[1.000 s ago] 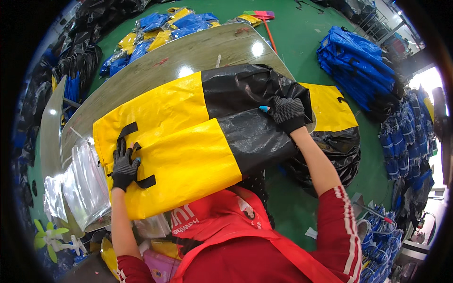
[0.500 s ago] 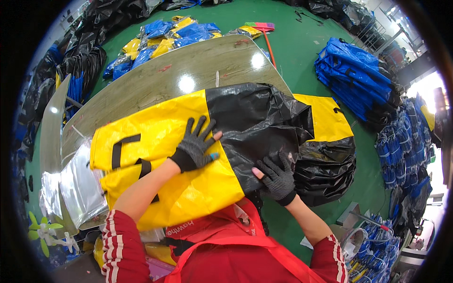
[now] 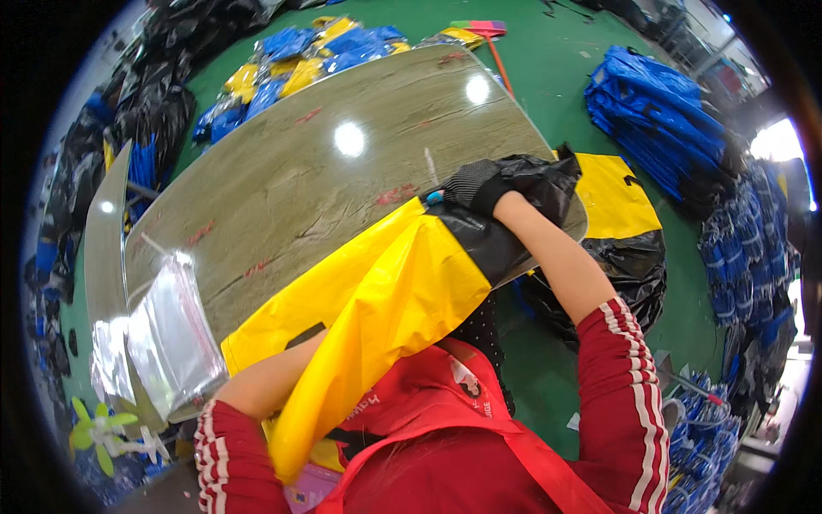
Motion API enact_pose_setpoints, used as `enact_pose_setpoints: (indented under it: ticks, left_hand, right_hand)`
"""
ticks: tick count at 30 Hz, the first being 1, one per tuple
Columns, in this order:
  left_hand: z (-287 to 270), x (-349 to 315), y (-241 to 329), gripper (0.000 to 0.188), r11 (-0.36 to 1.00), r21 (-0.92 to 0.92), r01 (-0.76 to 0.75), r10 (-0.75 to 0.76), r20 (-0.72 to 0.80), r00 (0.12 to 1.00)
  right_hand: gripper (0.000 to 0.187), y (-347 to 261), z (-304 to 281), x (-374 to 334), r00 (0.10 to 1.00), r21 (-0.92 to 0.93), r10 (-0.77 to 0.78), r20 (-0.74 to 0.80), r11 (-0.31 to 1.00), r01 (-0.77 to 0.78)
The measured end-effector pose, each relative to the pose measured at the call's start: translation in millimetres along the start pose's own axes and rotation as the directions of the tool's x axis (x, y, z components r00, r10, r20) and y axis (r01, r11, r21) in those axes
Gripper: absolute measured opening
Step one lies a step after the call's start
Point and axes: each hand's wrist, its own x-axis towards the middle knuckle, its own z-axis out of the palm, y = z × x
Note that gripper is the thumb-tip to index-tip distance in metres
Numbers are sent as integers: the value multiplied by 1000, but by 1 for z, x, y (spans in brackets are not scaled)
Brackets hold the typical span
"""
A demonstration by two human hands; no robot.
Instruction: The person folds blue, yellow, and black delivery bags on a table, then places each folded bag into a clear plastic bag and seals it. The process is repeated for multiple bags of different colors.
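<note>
A yellow-and-black tarpaulin bag lies slantwise over the near edge of the table, its yellow part folded up and hanging toward my lap. My right hand, in a dark dotted glove, is closed on the bunched black end at the table's right side. A small blue spot shows beside its fingers. My left forearm passes under the yellow material, which hides my left hand, so its fingers cannot be seen.
Clear plastic sleeves lie at the table's left end. Another yellow-and-black bundle rests right of the table. Packed blue and yellow bundles and a broom are beyond it. Blue folded stacks stand right; a green-bladed fan stands lower left.
The bag has gone from spread flat to folded and bunched. My right hand has moved up and left onto its black end; my left hand has passed out of sight beneath the yellow part.
</note>
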Motion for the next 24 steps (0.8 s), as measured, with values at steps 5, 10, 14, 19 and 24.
enact_pose_setpoints:
  ticks: [5,10,14,19,24]
  left_hand:
    - [-8,-130,-2,61,857,-177,484,-508,-125,852]
    - [20,-197,57,62,235,-884,404,-965,-160,209]
    - [71,-191,74,63,104,-976,192,-981,-132,-139]
    - [56,-144,54,65,-151,-472,868,-941,-200,-273]
    - [-30,3,54,48,648,-162,744,-483,-843,237]
  right_hand:
    - [53,22,26,5,964,56,222,-147,975,-216]
    - [52,16,22,5,968,32,229,-100,973,-227]
    - [53,5,18,4,965,9,243,-104,970,-243]
    - [58,10,22,5,938,55,320,-131,947,-316]
    - [56,0,22,8,938,-46,321,-130,943,-329]
